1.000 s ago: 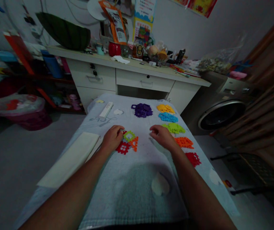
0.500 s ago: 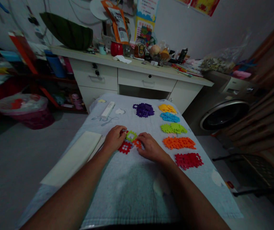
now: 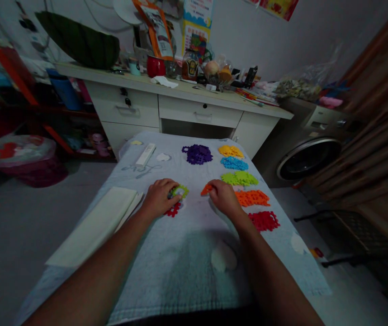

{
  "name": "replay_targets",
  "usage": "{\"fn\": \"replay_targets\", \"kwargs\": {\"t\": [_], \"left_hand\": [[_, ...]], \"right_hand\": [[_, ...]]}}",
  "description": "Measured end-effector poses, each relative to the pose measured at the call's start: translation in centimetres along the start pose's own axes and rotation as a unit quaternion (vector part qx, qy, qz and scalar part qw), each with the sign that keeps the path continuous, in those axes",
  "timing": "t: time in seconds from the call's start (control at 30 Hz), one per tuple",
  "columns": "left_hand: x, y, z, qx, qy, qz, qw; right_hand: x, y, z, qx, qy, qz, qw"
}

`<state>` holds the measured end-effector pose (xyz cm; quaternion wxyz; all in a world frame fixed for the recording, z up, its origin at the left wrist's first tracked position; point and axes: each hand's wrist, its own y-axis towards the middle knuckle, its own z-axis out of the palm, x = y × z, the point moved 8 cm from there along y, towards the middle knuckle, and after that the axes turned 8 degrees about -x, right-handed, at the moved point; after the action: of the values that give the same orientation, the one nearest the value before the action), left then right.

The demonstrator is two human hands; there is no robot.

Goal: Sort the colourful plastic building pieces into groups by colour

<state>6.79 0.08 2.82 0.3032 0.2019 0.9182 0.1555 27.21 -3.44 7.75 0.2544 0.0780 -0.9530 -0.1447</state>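
My left hand [image 3: 158, 199] rests curled on a small joined cluster of plastic grid tiles, a green tile [image 3: 179, 191] at its fingertips and a red tile [image 3: 172, 210] under its edge. My right hand [image 3: 223, 197] pinches a single orange tile [image 3: 206, 189], held apart from the cluster and just left of the orange pile [image 3: 252, 198]. Sorted piles lie along the right side of the towel-covered table [image 3: 180, 267]: purple [image 3: 197, 154], yellow [image 3: 230, 151], blue [image 3: 234, 163], green [image 3: 239, 178] and red [image 3: 263, 221].
A folded white cloth [image 3: 95, 224] lies at the table's left edge, a white remote [image 3: 145, 155] near the far left. Behind stands a cluttered desk [image 3: 194, 104], a washing machine [image 3: 305, 156] to the right, and a bag-lined red bin [image 3: 21, 158] on the floor left.
My right hand came to the cluster, took the orange tile off it and moved right toward the orange pile. My left hand stayed on the green and red tiles.
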Motion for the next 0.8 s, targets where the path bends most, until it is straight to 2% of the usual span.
{"fn": "replay_targets", "kwargs": {"t": [0.13,0.27,0.4,0.53,0.67,0.8], "left_hand": [[-0.1,0.1,0.0,0.0,-0.015,0.014,1.0],[-0.1,0.1,0.2,0.002,-0.026,0.026,0.999],[0.0,0.1,0.4,0.002,-0.032,0.035,0.999],[0.1,0.2,0.4,-0.001,-0.029,0.038,0.999],[0.0,0.4,0.2,-0.006,-0.03,0.047,0.998],[0.4,0.5,0.0,-0.027,-0.026,0.037,0.999]], "right_hand": [[-5.2,0.2,-4.0,-0.01,0.019,0.07,0.997],[-11.4,-1.3,-8.6,-0.088,0.022,0.166,0.982],[-15.6,-3.5,-10.4,-0.106,0.076,0.243,0.961],[-17.0,-4.6,-10.7,-0.112,0.044,0.272,0.955],[-16.8,-4.6,-10.3,-0.096,-0.084,0.266,0.956],[-16.0,-4.5,-10.2,-0.072,-0.196,0.265,0.941]]}}
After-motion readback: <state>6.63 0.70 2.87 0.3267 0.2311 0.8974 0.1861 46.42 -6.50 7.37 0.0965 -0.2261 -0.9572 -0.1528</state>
